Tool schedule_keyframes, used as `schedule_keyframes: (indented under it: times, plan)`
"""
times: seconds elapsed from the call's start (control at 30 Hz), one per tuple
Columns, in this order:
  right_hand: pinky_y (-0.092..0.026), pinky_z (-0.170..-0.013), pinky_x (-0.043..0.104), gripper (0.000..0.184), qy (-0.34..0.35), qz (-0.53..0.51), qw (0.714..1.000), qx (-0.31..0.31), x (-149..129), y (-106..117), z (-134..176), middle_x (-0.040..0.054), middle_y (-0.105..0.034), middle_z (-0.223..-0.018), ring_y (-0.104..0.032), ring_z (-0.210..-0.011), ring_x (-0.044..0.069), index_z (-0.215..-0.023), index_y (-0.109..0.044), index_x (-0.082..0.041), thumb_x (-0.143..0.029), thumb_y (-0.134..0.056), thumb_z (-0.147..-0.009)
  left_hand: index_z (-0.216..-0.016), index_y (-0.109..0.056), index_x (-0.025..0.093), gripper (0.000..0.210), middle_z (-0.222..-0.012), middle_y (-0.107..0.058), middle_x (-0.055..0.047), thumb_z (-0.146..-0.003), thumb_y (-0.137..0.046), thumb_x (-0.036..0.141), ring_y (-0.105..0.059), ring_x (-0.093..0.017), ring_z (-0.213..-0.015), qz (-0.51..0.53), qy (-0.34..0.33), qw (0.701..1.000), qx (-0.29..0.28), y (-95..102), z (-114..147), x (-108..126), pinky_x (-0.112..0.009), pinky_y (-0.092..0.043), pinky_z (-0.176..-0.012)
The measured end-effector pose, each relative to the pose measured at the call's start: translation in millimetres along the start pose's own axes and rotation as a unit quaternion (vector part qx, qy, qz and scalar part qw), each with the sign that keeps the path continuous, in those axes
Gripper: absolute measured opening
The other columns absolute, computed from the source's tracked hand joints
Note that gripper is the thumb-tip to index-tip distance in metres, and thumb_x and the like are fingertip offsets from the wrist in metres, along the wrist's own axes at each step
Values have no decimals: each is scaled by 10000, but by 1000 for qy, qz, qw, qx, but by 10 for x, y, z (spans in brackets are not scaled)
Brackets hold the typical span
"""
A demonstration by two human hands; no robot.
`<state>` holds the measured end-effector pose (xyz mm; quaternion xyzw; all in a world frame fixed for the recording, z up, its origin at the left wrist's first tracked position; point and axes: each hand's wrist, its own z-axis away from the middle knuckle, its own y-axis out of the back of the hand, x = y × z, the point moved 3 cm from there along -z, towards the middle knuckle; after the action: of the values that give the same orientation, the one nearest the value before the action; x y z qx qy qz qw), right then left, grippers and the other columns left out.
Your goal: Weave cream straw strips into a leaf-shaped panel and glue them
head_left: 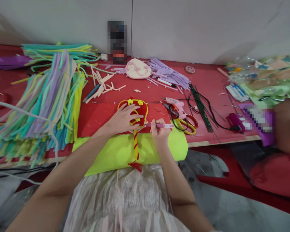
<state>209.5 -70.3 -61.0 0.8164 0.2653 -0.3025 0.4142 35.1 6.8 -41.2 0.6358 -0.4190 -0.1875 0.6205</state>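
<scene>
My left hand (124, 119) lies flat with fingers spread over a red pipe-cleaner fan (142, 111) edged in yellow with small yellow flowers, and partly hides it. The fan's yellow-and-red twisted handle (135, 145) points down toward me and ends in a red tassel (135, 166). At the fan's right edge, my right hand (159, 130) is closed around a pink-purple pen (162, 125), its tip near the lower right rim. Beneath both lies a bright yellow-green sheet (111, 151) that hangs over the table edge.
Bundles of pastel pipe cleaners (60, 87) fill the left. Behind are a white-and-pink round fan (137, 68) and purple pipe cleaners (165, 71). To the right lie a pink glue gun (177, 106), scissors (189, 124) and green wires (201, 112). Another person's arm (284, 125) is far right.
</scene>
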Motion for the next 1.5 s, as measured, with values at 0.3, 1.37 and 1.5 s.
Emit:
schedule_keyframes:
  times: [0.3,1.37,1.5]
  plan:
    - [-387,-446,204,303,-144,-152,977,-30,150,-57,-65,-66,-538,-467,-502,-389,95,-716,-440,-223,-449,-506,-908,-1227,-637,278,410,-1478,-416,-63,-867,-536,447,-363,-273,-1366,0,-5,1000,5,-31,-3,-28,-503,-229,-1152]
    - [-406,-438,207,288,-178,-192,965,-9,186,-69,-99,-61,-558,-486,-528,-409,99,-729,-467,-220,-453,-519,-890,-1219,-642,272,405,-1473,-418,-65,-867,-540,445,-362,-269,-1368,6,-9,1000,11,-20,-9,-16,-496,-218,-1159]
    - [-336,-395,197,306,-172,-183,968,-26,163,-63,-83,-85,-488,-418,-454,-351,87,-689,-431,-227,-432,-517,-898,-1222,-638,283,400,-1474,-419,-54,-870,-537,445,-364,-266,-1366,3,-7,1000,10,-16,-5,-13,-498,-217,-1159]
